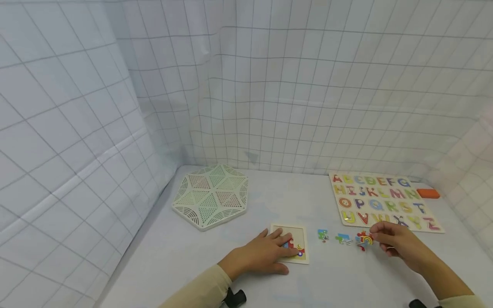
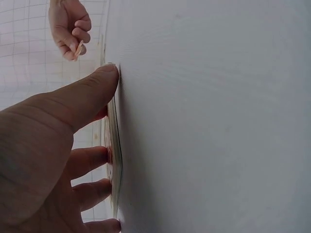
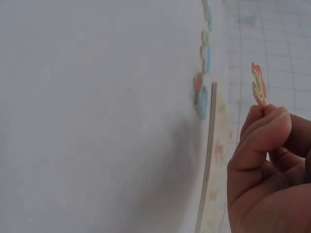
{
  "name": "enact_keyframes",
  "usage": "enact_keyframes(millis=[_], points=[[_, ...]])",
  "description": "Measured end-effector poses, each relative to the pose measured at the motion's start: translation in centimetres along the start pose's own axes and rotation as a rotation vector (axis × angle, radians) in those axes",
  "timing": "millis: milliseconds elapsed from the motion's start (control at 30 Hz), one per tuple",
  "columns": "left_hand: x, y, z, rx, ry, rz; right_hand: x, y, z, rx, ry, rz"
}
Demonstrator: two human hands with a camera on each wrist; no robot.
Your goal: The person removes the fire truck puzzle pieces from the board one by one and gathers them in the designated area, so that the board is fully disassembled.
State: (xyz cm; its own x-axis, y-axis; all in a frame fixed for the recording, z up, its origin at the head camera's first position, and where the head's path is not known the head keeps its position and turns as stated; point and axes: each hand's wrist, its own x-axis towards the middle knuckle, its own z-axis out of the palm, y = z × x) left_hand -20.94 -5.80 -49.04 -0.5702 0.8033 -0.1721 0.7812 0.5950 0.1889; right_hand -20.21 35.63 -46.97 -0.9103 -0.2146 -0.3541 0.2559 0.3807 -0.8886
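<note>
My left hand rests with spread fingers on a small wooden puzzle tray, covering part of the red, blue and yellow picture in it. In the left wrist view, the thumb lies along the edge of the tray. My right hand pinches a red and yellow jigsaw piece between thumb and fingertips, raised above the table. Below it lies a red and blue piece, partly overlapped in the head view. Two more pieces lie to its left, one blue-green and one green.
Behind the right hand lies a wooden alphabet board with coloured letters, and an orange block beside it. A white hexagonal board with coloured dots lies at the back left. White gridded cloth walls the table.
</note>
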Motion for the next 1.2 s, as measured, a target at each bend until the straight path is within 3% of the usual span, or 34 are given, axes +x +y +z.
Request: enact_keyframes(millis=[200,433,567,900,1200], points=[[0.2,0.2,-0.2,0.001,-0.011,-0.004,-0.6,2.6,-0.9,-0.089,-0.115,0.071],[0.6,0.3,-0.5,-0.002,0.004,0.008,-0.7,1.8,-0.4,-0.235,-0.035,0.073],[0.7,0.3,-0.7,0.022,0.004,-0.001,-0.6,1.5,0.0,-0.266,-0.028,0.047],[0.4,0.2,-0.2,0.009,0.009,0.003,-0.7,1.3,0.5,-0.292,0.005,0.034],[0.0,0.1,-0.3,-0.012,-0.003,0.000,0.5,-2.0,1.3,-0.155,-0.010,-0.070]])
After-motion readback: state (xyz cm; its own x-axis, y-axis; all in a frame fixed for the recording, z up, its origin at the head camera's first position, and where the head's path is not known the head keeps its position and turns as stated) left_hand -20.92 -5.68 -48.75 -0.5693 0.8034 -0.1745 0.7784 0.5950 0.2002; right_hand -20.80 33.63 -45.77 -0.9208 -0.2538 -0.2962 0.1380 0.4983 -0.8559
